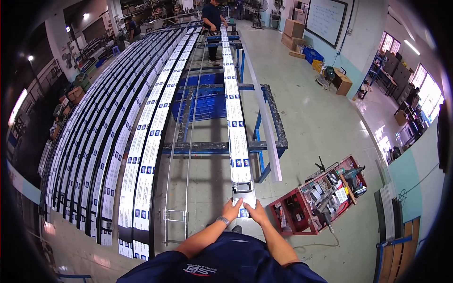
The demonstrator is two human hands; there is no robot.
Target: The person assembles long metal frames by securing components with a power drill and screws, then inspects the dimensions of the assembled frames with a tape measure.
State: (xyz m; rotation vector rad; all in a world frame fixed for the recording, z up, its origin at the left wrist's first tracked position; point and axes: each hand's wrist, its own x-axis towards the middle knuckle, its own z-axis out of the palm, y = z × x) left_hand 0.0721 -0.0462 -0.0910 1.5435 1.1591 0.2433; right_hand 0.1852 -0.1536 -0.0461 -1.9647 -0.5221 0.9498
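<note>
A long, straight profile (236,123) wrapped in white film with blue printed squares runs away from me across a metal stand. My left hand (230,209) holds its near end from the left, thumb on top. From the other side my right hand (256,212) grips the same end, its thumb also on the upper face. Most fingers of both hands are hidden beneath the edges. A small dark bracket-like piece (243,187) with a rectangular opening rests on the profile just beyond my thumbs. At the far end a person (213,21) stands with hands near the profile.
The blue-legged stand (276,118) bears a plain pale bar (264,111) right of the profile. Many film-covered profiles (147,141) lie in rows on the left. A red tool cart (302,202) with drills and parts stands close at right. A blue crate (203,106) sits under the stand.
</note>
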